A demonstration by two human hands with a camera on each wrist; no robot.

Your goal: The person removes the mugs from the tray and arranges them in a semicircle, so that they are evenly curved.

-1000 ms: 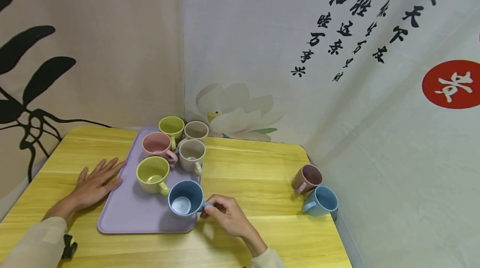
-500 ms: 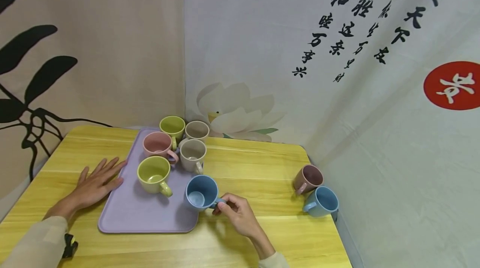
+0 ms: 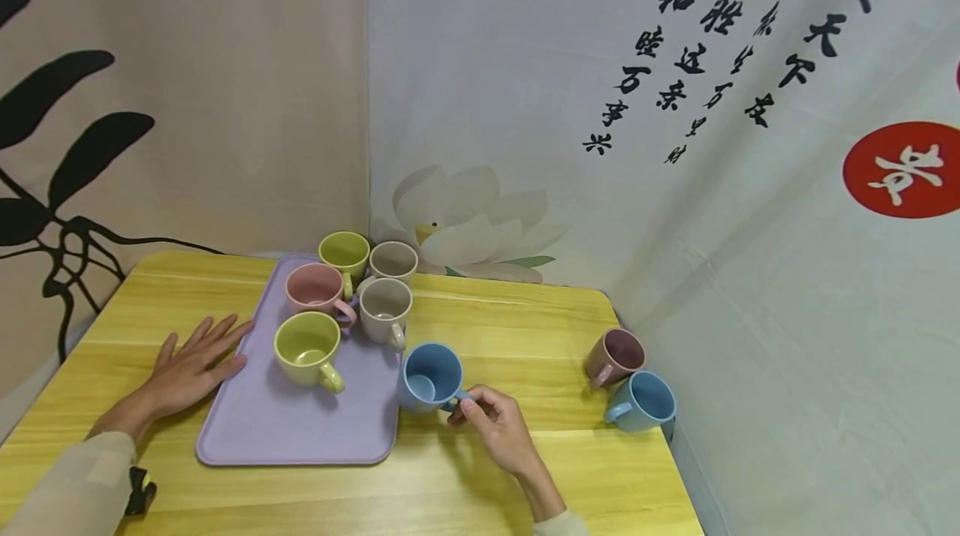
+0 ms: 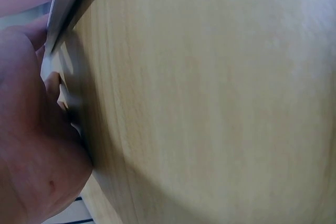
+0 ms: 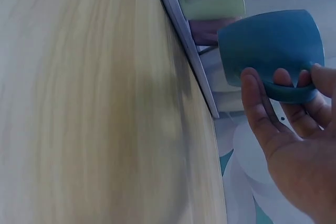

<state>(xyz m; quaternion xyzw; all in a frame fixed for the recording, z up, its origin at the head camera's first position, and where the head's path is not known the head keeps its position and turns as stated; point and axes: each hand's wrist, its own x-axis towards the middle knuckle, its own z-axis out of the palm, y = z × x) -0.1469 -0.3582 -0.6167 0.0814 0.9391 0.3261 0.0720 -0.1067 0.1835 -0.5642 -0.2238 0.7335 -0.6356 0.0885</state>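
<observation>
My right hand (image 3: 495,429) pinches the handle of a blue mug (image 3: 431,378), which overlaps the right edge of the lilac tray (image 3: 300,440) in the head view. In the right wrist view the blue mug (image 5: 270,48) is up off the wooden table, fingers through and around its handle. My left hand (image 3: 187,371) lies flat with spread fingers, its fingertips at the tray's left edge. On the tray stand a green mug (image 3: 306,348), a pink mug (image 3: 315,290), a grey mug (image 3: 385,311), a second green mug (image 3: 343,252) and a beige mug (image 3: 393,261).
At the table's right edge stand a mauve mug (image 3: 615,357) and another blue mug (image 3: 642,403), side by side. A printed cloth (image 3: 480,102) hangs behind the wooden table (image 3: 510,311). A dark band (image 3: 139,493) sits at the left sleeve.
My right hand has carried the blue mug to the right and slightly back, from over the tray's front right corner to its right edge. The left hand has stayed in place.
</observation>
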